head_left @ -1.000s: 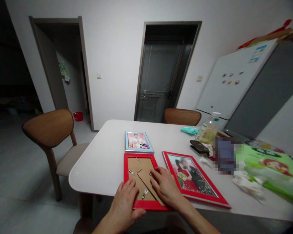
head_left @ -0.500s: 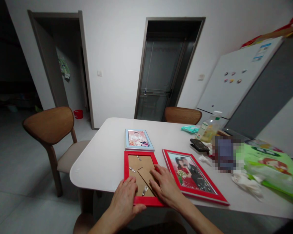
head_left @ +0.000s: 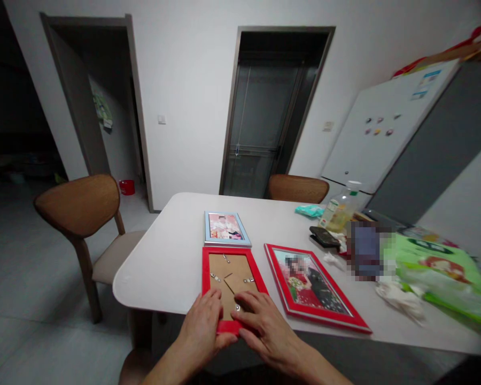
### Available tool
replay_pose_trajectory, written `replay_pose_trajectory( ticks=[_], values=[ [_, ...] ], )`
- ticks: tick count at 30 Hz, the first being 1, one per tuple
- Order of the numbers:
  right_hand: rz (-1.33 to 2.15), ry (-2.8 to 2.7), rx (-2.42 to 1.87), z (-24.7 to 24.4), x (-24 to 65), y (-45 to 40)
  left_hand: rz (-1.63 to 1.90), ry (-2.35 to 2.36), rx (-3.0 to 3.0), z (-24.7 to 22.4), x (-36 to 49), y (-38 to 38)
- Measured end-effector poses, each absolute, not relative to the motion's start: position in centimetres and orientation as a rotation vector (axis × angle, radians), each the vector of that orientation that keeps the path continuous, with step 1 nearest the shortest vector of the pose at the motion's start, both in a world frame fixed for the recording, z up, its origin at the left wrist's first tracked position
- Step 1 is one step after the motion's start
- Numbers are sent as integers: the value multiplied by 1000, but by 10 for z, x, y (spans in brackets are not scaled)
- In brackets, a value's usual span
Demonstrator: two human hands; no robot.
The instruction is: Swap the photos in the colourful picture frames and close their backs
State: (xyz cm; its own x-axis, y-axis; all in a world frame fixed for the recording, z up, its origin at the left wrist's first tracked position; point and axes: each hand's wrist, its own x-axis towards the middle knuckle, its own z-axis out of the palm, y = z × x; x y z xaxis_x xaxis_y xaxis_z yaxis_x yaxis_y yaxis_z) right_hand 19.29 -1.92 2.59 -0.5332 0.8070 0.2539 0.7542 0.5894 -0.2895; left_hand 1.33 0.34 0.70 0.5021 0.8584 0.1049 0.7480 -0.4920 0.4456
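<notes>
A red picture frame (head_left: 206,267) lies face down at the table's near edge, its brown backing board (head_left: 220,264) facing up. Small metal clips sit around the backing, such as the one at the right side (head_left: 249,280). My left hand (head_left: 202,321) grips the lower left corner, fingers on top and thumb at the front edge. My right hand (head_left: 264,326) is closed over the lower right part, its fingertips by the bottom clip (head_left: 238,307). To the right lies another red picture frame (head_left: 278,278) with a photo of two people. A light blue picture frame (head_left: 207,230) lies behind.
On the table's right side are a clear bottle (head_left: 340,208), a dark phone-like object (head_left: 324,236), crumpled tissue (head_left: 398,299) and a green plastic package (head_left: 436,262). Wooden chairs stand at the left (head_left: 78,206) and far side (head_left: 299,188) of the white table (head_left: 164,256).
My right hand has moved down from the frame's right side to its bottom edge, uncovering the right clip. My left hand stays at the lower left corner.
</notes>
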Motion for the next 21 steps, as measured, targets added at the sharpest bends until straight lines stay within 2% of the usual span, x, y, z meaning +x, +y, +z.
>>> replay_pose_trajectory(
  ticks=[11, 21],
  values=[
    [177, -2365, -1416, 15, 155, 49, 480, 1236, 2382, 8, 5, 4],
    [207, -2370, -1394, 9, 154, 59, 524, 1202, 2352, 5, 3, 6]
  ],
)
